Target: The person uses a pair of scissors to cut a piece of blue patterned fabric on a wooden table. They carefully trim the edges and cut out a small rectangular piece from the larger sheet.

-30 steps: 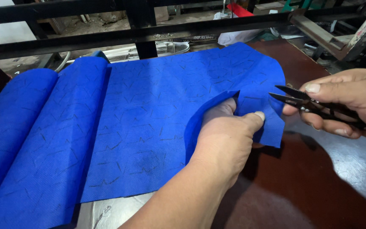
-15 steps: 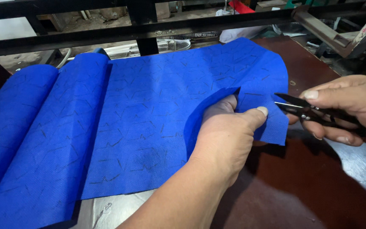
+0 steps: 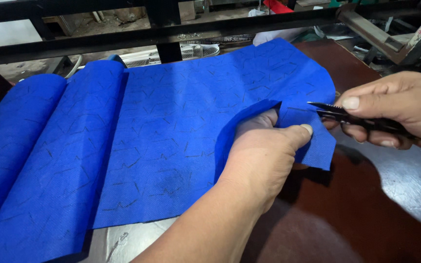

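A long sheet of blue non-woven fabric [image 3: 171,126] with faint dark marks lies across a dark brown table [image 3: 356,219]. My left hand [image 3: 264,151] pinches the sheet's lower right flap between thumb and fingers and lifts it off the table. My right hand [image 3: 395,109] grips small black thread snips [image 3: 347,116]. The snips' blade tips touch the fabric's right edge just above my left thumb.
The fabric rolls down in folds at the left [image 3: 20,160]. A black metal frame [image 3: 171,34] runs along the table's far edge, with a white fan grille [image 3: 171,52] behind it. More metal framing [image 3: 391,34] stands at the upper right.
My right hand has brought the snips leftward until the blades meet the fabric edge. My left hand keeps its hold on the flap, shifted slightly.
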